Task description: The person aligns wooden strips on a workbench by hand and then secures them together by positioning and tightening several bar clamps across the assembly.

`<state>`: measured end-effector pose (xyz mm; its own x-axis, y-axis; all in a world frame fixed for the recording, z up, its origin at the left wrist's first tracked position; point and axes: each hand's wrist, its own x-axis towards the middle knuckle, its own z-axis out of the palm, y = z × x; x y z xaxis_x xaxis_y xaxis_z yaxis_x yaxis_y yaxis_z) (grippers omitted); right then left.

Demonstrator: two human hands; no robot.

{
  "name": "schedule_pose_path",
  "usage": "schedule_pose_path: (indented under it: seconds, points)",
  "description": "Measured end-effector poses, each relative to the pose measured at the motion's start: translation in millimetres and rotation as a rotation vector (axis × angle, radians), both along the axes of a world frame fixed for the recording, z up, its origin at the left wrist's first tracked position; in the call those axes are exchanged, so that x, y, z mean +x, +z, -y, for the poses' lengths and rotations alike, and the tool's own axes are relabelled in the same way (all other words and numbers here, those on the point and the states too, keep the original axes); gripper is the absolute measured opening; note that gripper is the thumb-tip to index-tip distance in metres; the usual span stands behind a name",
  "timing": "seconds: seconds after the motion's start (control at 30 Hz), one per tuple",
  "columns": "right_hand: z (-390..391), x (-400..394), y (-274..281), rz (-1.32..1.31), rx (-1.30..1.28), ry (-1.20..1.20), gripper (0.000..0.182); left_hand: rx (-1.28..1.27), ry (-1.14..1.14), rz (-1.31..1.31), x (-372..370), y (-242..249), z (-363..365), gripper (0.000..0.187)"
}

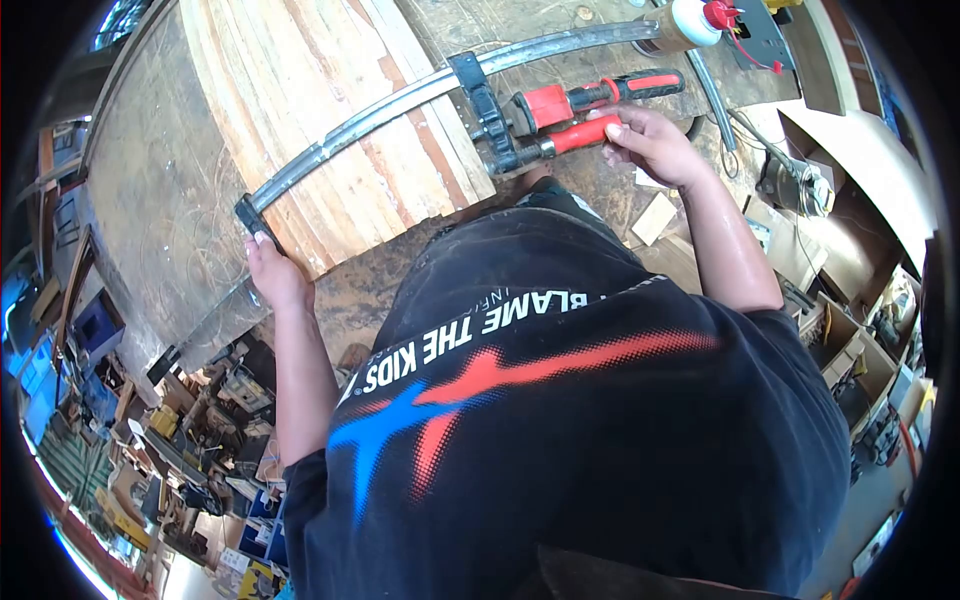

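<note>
Head view, looking steeply down over the person's own chest.

A long bar clamp (400, 105) lies across a glued-up wood panel (330, 110) on a worn workbench (160, 180). The steel bar runs from the panel's near-left corner up to the far right, past the panel's right edge.

Left hand (275, 275): closed around the clamp's fixed black jaw end, at the near-left corner of the panel, where the panel edge meets bare bench. Fingers wrap the jaw; the thumb side is hidden.

Right hand (650, 140): fingers pinched shut on the red handle (580, 133) of the clamp's sliding head, just beyond the panel's right edge. A second red-and-black handle (600, 95) lies just beyond it, touching or nearly so; I cannot tell which.

Edges and room: the panel's near edge sits close to the bench's near edge, directly in front of the person's body. Bare bench is open to the left of the panel. To the right, room is tighter: a glue bottle (690, 22) with red cap lies at the far right beside the bar's end, and cardboard boxes (850, 340) crowd the floor on the right. Tools and clutter (190, 430) fill the floor at near left.

Writing: the black T-shirt (600, 450) reads "BLAME THE KIDS", seen upside down, above a red and blue graphic. Smaller lettering after it is cut off.
</note>
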<state>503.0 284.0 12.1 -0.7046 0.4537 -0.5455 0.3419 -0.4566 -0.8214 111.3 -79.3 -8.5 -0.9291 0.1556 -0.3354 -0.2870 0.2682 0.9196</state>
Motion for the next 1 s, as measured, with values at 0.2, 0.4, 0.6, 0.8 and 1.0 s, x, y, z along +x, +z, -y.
schedule_pose_path:
  seconds: [0.2, 0.4, 0.6, 0.8, 1.0]
  points:
    - [8, 2, -24, 0.043, 0.141, -0.028, 0.032, -0.01, -0.025, -0.006, 3, 5, -3, 0.039]
    - [2, -4, -1, 0.284, 0.109, 0.067, 0.035, 0.01, 0.004, 0.026, 3, 3, -3, 0.042]
    - [4, 2, -17, 0.007, 0.157, 0.005, 0.039, 0.025, -0.027, 0.015, 3, 1, 0, 0.043]
    - [23, -18, -14, 0.219, 0.198, -0.118, 0.031, 0.002, -0.031, -0.009, 0, -3, 1, 0.043]
    - [8, -19, 10, 0.286, 0.248, 0.095, 0.033, -0.001, -0.041, -0.013, 2, 2, 2, 0.041]
